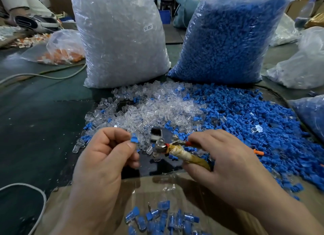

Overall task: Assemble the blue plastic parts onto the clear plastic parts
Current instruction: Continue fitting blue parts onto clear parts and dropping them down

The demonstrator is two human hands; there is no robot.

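Now the left hand [105, 150] pinches a blue part [134, 139], likely light, stiff and slippery; the right hand [226, 162] grips the tool [177, 151].

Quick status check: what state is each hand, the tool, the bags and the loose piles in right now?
Left hand: pinching a blue part.
Right hand: gripping the taped tool.
Clear-parts bag: upright, full.
Blue-parts bag: upright, full.
Loose clear parts: heaped on table.
Loose blue parts: heaped beside them.
Assembled pieces: lying on the cardboard.
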